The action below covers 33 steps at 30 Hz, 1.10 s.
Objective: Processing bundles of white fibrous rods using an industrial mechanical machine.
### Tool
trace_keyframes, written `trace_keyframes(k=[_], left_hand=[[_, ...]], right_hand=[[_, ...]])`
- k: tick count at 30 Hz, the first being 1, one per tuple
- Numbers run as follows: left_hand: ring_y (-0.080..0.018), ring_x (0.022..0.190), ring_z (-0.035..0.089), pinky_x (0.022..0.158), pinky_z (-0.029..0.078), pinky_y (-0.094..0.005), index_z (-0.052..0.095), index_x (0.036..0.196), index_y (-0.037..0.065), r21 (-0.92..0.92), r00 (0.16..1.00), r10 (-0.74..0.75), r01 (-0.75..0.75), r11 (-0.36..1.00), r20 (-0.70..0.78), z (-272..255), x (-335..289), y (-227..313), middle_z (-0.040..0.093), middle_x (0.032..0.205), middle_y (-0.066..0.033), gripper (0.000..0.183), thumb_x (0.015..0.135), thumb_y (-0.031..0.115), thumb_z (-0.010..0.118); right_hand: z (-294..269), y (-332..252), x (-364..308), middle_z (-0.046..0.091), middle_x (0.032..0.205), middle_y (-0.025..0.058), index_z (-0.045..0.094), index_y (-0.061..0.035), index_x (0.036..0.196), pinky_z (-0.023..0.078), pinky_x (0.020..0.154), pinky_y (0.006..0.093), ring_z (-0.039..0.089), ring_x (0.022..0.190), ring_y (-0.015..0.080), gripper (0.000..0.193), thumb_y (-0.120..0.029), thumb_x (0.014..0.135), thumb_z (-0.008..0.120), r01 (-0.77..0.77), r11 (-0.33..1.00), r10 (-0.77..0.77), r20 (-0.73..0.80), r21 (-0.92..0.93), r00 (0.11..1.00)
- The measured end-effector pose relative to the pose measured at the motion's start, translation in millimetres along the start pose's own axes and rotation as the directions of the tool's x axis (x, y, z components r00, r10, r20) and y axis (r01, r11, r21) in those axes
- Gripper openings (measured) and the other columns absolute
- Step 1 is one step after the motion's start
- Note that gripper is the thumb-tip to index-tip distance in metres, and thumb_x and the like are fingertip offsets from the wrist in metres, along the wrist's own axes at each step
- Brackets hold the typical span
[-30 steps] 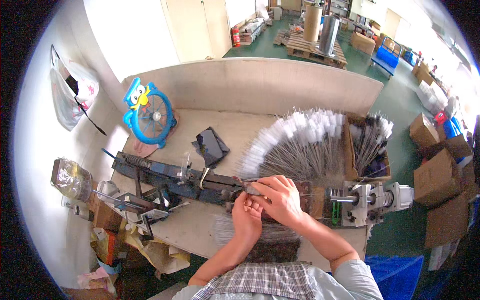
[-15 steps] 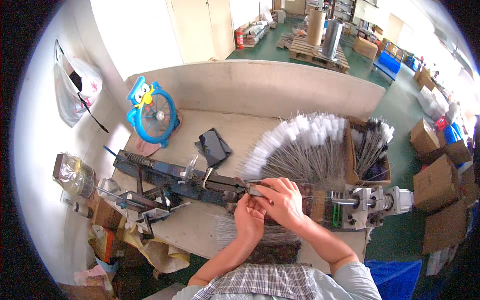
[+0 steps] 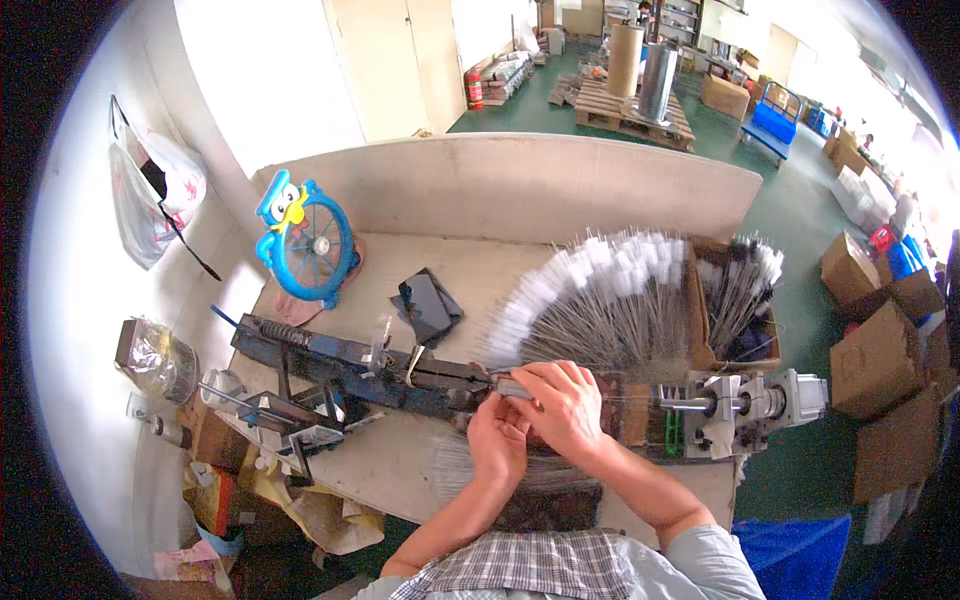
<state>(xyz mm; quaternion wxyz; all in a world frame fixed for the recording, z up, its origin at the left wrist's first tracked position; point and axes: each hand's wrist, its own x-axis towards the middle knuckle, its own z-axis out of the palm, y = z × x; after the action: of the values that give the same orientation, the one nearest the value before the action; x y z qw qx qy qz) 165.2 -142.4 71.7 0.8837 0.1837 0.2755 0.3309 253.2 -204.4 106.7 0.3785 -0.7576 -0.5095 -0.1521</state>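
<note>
Right hand (image 3: 563, 408): seen from the head camera, fingers bent and close together, tips lying over a small grey piece (image 3: 513, 388).
Left hand (image 3: 497, 440): just beside it, fingers curled in narrow, tips close under the grey piece.
Grip: cannot tell whether either hand pinches something or only presses, since the fingers hide their own tips.
Grey piece: at the right end of a long dark metal bar (image 3: 335, 362), which runs slantwise across the left of the table (image 3: 380, 250).
Motor end: to the right of the hands, a steel shaft (image 3: 686, 403) leads to a pale block (image 3: 803, 395); a green part (image 3: 672, 432) is near it.
Brushes: a wide fan of white-tipped brushes (image 3: 610, 290) spreads just behind the hands, crowding the far side.
Carton: right of the fan, a cardboard box (image 3: 712, 350) holds more brushes.
Near edge: thin pale wires (image 3: 455, 460) lie left of the left wrist.
Far left: a blue toy-shaped fan (image 3: 310, 255) stands behind the bar; a dark flat pouch (image 3: 430, 307) lies between it and the brushes.
Back: a low board (image 3: 500, 185) closes off the table.
</note>
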Motion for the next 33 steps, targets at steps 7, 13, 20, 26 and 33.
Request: trace_keyframes(k=[7, 13, 20, 26, 33], left_hand=[[-0.0145, 0.084, 0.060, 0.073, 0.051, -0.0259, 0.055, 0.100, 0.000, 0.048, 0.999, 0.052, -0.052, 0.997, 0.006, 2.0, 2.6, -3.3, 0.060, 0.098, -0.0071, 0.014, 0.088, 0.006, 0.052], [-0.0149, 0.083, 0.060, 0.073, 0.051, -0.0266, 0.054, 0.100, 0.000, 0.074, 0.998, 0.059, -0.057, 0.996, -0.022, 4.5, 2.6, -3.1, 0.060, 0.098, -0.0078, 0.014, 0.088, 0.004, 0.051], [-0.0192, 0.090, 0.058, 0.080, 0.049, -0.0314, 0.053, 0.101, 0.000, 0.029, 0.998, 0.056, -0.056, 0.998, 0.001, -6.3, 9.5, -4.1, 0.059, 0.099, -0.0101, 0.020, 0.090, 0.017, 0.049], [-0.0251, 0.100, 0.056, 0.088, 0.046, -0.0366, 0.050, 0.109, 0.001, -0.013, 1.000, 0.010, -0.010, 1.000, 0.008, 7.4, -2.7, 7.0, 0.057, 0.107, -0.0130, 0.042, 0.094, 0.038, 0.036], [-0.0287, 0.107, 0.052, 0.093, 0.044, -0.0412, 0.045, 0.117, 0.000, 0.098, 0.998, -0.069, 0.067, 0.993, 0.012, 9.3, -10.6, 13.9, 0.052, 0.115, -0.0162, 0.059, 0.095, 0.050, 0.025]], right_hand=[[-8.3, 7.3, -4.9, 0.060, 0.095, 0.0005, 0.067, -0.0151, 0.091, 0.043, 0.077, 0.0352, 0.056, 0.088, 0.0203, 0.023, -0.021, 0.069, 0.068, 0.057, 0.998, -0.058, 0.045, 0.012, 0.997], [-12.3, 7.5, -4.8, 0.061, 0.093, -0.0002, 0.066, -0.0141, 0.092, 0.043, 0.076, 0.0352, 0.057, 0.086, 0.0201, 0.024, -0.020, 0.069, 0.068, 0.054, 0.997, -0.056, 0.035, 0.049, 0.998], [-14.8, 7.5, 0.1, 0.063, 0.092, 0.0001, 0.067, -0.0119, 0.091, 0.044, 0.075, 0.0337, 0.058, 0.085, 0.0194, 0.027, -0.017, 0.065, 0.072, 0.056, 0.997, -0.058, 0.025, 0.052, 0.998], [-29.9, 14.5, -5.3, 0.063, 0.088, 0.0003, 0.066, -0.0110, 0.087, 0.042, 0.076, 0.0343, 0.057, 0.085, 0.0192, 0.022, -0.020, 0.067, 0.070, 0.013, 0.998, -0.005, 0.108, -0.069, 0.994], [-32.9, 13.5, -20.2, 0.056, 0.077, 0.0011, 0.064, -0.0097, 0.082, 0.041, 0.076, 0.0350, 0.053, 0.085, 0.0207, 0.015, -0.013, 0.068, 0.059, 0.073, 0.993, -0.058, 0.151, -0.098, 0.987]])
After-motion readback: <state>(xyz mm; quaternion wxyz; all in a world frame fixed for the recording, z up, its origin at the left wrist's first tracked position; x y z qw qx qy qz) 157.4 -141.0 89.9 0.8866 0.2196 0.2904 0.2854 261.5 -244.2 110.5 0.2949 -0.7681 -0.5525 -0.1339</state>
